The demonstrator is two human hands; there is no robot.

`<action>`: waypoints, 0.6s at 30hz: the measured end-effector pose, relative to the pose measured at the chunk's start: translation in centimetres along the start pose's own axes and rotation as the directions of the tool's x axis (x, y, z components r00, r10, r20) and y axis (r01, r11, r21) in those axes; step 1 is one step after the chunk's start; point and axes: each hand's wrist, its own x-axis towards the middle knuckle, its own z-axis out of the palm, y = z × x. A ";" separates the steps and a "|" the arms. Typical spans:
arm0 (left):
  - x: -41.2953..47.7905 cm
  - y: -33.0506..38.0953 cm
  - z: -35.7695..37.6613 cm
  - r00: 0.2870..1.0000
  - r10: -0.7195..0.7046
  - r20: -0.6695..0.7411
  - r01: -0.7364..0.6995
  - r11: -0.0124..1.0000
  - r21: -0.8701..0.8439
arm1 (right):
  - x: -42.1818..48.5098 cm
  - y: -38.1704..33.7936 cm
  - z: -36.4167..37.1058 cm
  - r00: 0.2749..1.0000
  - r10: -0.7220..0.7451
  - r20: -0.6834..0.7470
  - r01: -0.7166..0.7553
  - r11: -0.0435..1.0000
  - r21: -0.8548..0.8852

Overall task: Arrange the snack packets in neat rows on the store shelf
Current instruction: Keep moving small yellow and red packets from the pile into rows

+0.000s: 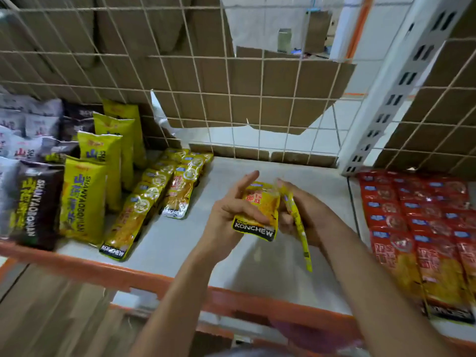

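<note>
My left hand point(229, 210) holds a yellow Konchew snack packet point(260, 215) above the middle of the white shelf point(257, 266), thumb across its front. My right hand point(306, 215) grips a second yellow packet point(298, 222), seen edge-on and hanging down. Two overlapping rows of the same yellow Konchew packets point(154, 199) lie flat on the shelf to the left of my hands. The shelf surface under my hands is bare.
Tall yellow bags point(95, 186) and dark and grey bags point(33, 194) stand at the far left. Red snack packets point(422, 228) lie in rows on the adjoining shelf at right. A wire grid with cardboard point(231, 86) backs the shelf. An orange rail point(154, 279) edges the front.
</note>
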 end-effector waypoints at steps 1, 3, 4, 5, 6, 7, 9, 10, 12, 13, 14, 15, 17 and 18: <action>-0.2 0.0 -0.9 0.999 -0.012 0.030 0.011 1.000 0.022 | 0.6 0.3 0.7 1.000 -0.013 -0.014 0.012 0.999 -0.036; -0.5 -0.1 -2.9 0.997 0.022 0.072 -0.031 0.992 0.126 | 1.4 0.7 2.2 0.996 -0.046 -0.074 0.039 0.995 -0.091; -0.7 -0.4 -4.2 0.993 0.075 0.094 -0.097 0.958 0.268 | 1.7 0.8 3.0 0.992 -0.070 -0.108 0.059 0.993 -0.100; -0.9 -0.9 -5.5 0.984 0.132 0.120 -0.173 0.869 0.463 | 2.1 0.9 3.6 0.984 -0.104 -0.143 0.090 0.991 -0.102; -1.1 -1.5 -6.8 0.974 0.168 0.155 -0.228 0.739 0.634 | 2.3 1.0 4.2 0.974 -0.142 -0.177 0.125 0.986 -0.107; -1.6 -1.9 -7.8 0.972 0.173 0.160 -0.234 0.634 0.737 | 2.5 1.0 4.8 0.961 -0.179 -0.210 0.156 0.981 -0.118; -2.8 -2.1 -9.2 0.981 0.161 0.105 -0.179 0.572 0.800 | 2.9 1.1 5.9 0.943 -0.231 -0.241 0.201 0.969 -0.141; -3.4 -2.1 -9.4 0.985 0.160 0.066 -0.148 0.584 0.798 | 3.2 1.3 6.3 0.938 -0.248 -0.242 0.215 0.965 -0.153; -4.3 -2.3 -9.1 0.983 0.179 -0.034 -0.081 0.596 0.799 | 3.7 1.7 7.4 0.933 -0.272 -0.235 0.232 0.955 -0.184; -4.5 -2.2 -8.9 0.973 0.212 -0.086 -0.054 0.577 0.815 | 3.9 1.9 8.0 0.934 -0.277 -0.225 0.234 0.951 -0.200; -4.6 -2.3 -8.8 0.957 0.257 -0.133 -0.029 0.543 0.839 | 4.2 2.0 8.5 0.939 -0.277 -0.205 0.233 0.949 -0.214; -4.6 -2.2 -8.6 0.943 0.282 -0.175 0.010 0.502 0.865 | 4.4 2.2 9.1 0.945 -0.274 -0.177 0.231 0.945 -0.230; -4.5 -1.9 -8.7 0.929 0.312 -0.201 0.060 0.409 0.910 | 4.9 2.5 10.1 0.959 -0.260 -0.112 0.221 0.935 -0.279; -4.5 -1.9 -8.9 0.926 0.319 -0.201 0.078 0.361 0.929 | 5.2 2.6 10.6 0.965 -0.248 -0.084 0.213 0.929 -0.304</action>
